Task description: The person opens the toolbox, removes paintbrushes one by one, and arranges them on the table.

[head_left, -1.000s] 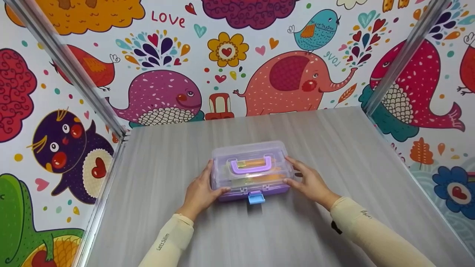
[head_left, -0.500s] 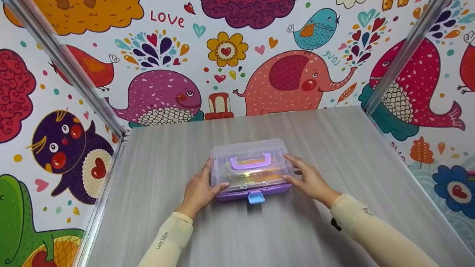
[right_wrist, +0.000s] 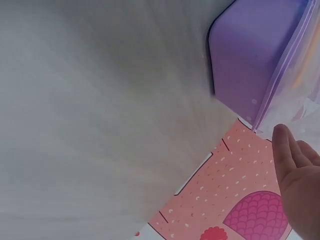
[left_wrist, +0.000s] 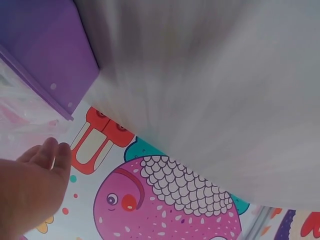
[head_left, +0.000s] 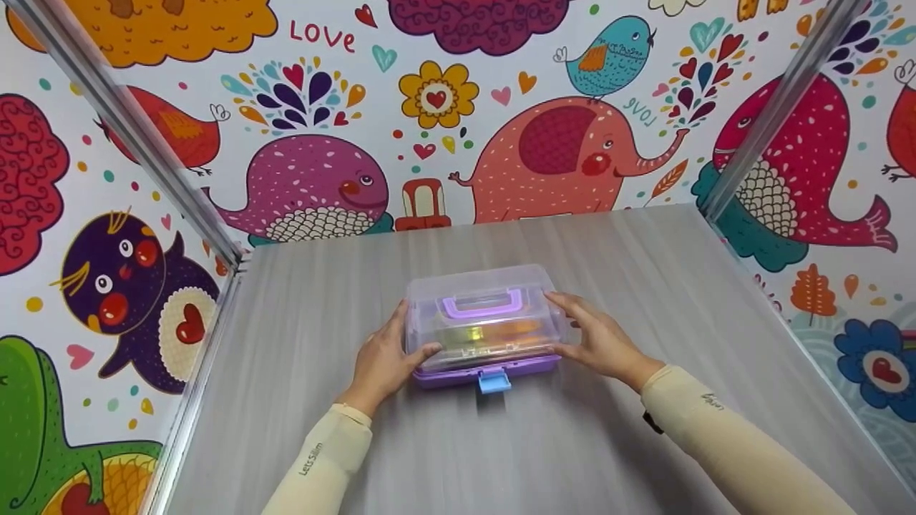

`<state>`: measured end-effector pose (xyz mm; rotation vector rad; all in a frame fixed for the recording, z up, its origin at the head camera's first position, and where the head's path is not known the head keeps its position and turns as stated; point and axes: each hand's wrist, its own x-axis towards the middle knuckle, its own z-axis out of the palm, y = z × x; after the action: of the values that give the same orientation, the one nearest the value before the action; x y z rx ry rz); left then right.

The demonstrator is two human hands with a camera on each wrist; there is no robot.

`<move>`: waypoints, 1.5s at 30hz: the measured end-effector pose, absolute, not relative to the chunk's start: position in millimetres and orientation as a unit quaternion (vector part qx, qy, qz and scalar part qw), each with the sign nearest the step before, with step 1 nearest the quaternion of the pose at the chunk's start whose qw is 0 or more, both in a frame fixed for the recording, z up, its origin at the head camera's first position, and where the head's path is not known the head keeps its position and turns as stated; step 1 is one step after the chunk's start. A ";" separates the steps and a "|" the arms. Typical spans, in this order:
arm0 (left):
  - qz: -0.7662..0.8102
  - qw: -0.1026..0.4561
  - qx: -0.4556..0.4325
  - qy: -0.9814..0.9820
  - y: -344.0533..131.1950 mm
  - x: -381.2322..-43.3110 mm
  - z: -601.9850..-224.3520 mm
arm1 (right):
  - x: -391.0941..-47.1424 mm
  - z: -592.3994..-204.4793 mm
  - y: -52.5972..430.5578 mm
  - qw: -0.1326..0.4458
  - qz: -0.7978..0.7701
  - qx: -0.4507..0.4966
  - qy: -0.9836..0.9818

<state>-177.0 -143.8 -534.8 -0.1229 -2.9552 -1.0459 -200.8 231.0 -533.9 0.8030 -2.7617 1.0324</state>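
A plastic storage box stands mid-table, with a purple base [head_left: 458, 378] and a clear lid [head_left: 486, 280]. On the lid is a purple handle [head_left: 485, 309]; at the base's front a blue latch [head_left: 494, 382] hangs flipped out. Yellow and orange contents [head_left: 508, 330] show blurred through the plastic. My left hand [head_left: 381, 366] grips the lid's left end, thumb at the front corner. The right hand [head_left: 607, 345] holds the opposite end the same way. Both wrist views show the fingers beside the clear lid, above the purple base wall [left_wrist: 55, 50].
The box rests on a grey wood-grain table [head_left: 322, 307]. Behind and beside it rise walls printed with cartoon animals [head_left: 565, 164]. Metal corner posts [head_left: 129, 129] run up at the left and right.
The lid's front edge has risen a little off the base and the handle has tipped back. Both hands have shifted slightly up with the lid; the base has stayed put.
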 end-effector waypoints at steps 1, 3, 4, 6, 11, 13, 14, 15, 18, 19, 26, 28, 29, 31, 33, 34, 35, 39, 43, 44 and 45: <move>-0.335 0.003 -0.040 -0.941 -143.7 -177.1 -535.4 | -201.3 -533.6 231.6 0.047 0.331 0.267 -0.904; -0.340 0.004 -0.039 -0.940 -143.3 -177.4 -536.0 | -201.8 -532.4 232.7 0.052 0.319 0.272 -0.906; -0.344 0.004 -0.040 -0.938 -143.4 -177.6 -536.1 | -201.7 -531.5 233.2 0.055 0.311 0.273 -0.909; -0.352 0.005 -0.045 -0.935 -143.9 -178.1 -536.4 | -201.5 -529.6 233.5 0.061 0.295 0.276 -0.913; -0.384 -0.004 -0.054 -0.922 -148.2 -177.6 -539.1 | -200.4 -526.9 233.1 0.066 0.281 0.281 -0.915; -0.401 -0.015 -0.048 -0.915 -150.3 -175.8 -541.3 | -201.0 -526.9 233.7 0.071 0.279 0.287 -0.913; -0.409 -0.022 -0.043 -0.911 -151.5 -174.7 -543.0 | -201.6 -527.0 234.1 0.075 0.279 0.291 -0.912; -0.417 -0.028 -0.038 -0.908 -152.7 -173.6 -545.1 | -202.1 -527.1 234.4 0.078 0.278 0.293 -0.911; -0.429 -0.047 -0.026 -0.902 -156.1 -169.7 -552.2 | -203.4 -526.5 234.9 0.084 0.270 0.294 -0.913; -0.427 -0.052 -0.026 -0.902 -157.1 -168.7 -555.4 | -203.6 -526.0 234.8 0.084 0.268 0.291 -0.915; -0.418 -0.064 -0.063 -0.904 -160.0 -165.5 -572.7 | -204.8 -520.6 233.9 0.076 0.258 0.275 -0.923; -0.420 -0.063 -0.068 -0.903 -160.7 -165.6 -575.4 | -205.9 -519.5 233.5 0.076 0.256 0.277 -0.923; -0.423 -0.063 -0.067 -0.901 -161.2 -166.0 -576.3 | -206.5 -519.0 233.3 0.075 0.255 0.280 -0.923; -0.427 -0.060 -0.064 -0.900 -161.5 -166.9 -576.9 | -207.5 -517.7 233.7 0.074 0.252 0.283 -0.923; -0.430 -0.056 -0.064 -0.899 -161.9 -167.8 -576.9 | -208.8 -516.2 233.8 0.073 0.256 0.288 -0.920; -0.432 -0.056 -0.064 -0.898 -161.8 -168.3 -576.4 | -209.2 -515.2 233.9 0.071 0.258 0.289 -0.919; -0.433 -0.055 -0.065 -0.898 -161.9 -168.6 -576.0 | -209.7 -514.3 234.0 0.070 0.261 0.290 -0.918; -0.440 -0.055 -0.067 -0.894 -161.3 -169.5 -575.7 | -211.8 -510.7 234.5 0.066 0.266 0.291 -0.917; -0.449 -0.055 -0.061 -0.890 -160.2 -169.9 -576.4 | -213.8 -507.6 235.0 0.061 0.270 0.292 -0.915; -0.452 -0.054 -0.059 -0.888 -159.9 -169.9 -576.2 | -214.4 -506.9 234.8 0.060 0.273 0.292 -0.915; -0.455 -0.054 -0.058 -0.887 -159.6 -170.0 -576.1 | -215.1 -506.2 234.6 0.059 0.276 0.291 -0.914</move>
<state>-170.0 -159.6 -576.1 -0.1882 -2.8861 -1.4804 -215.1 234.6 -506.2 0.8820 -2.7692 0.8368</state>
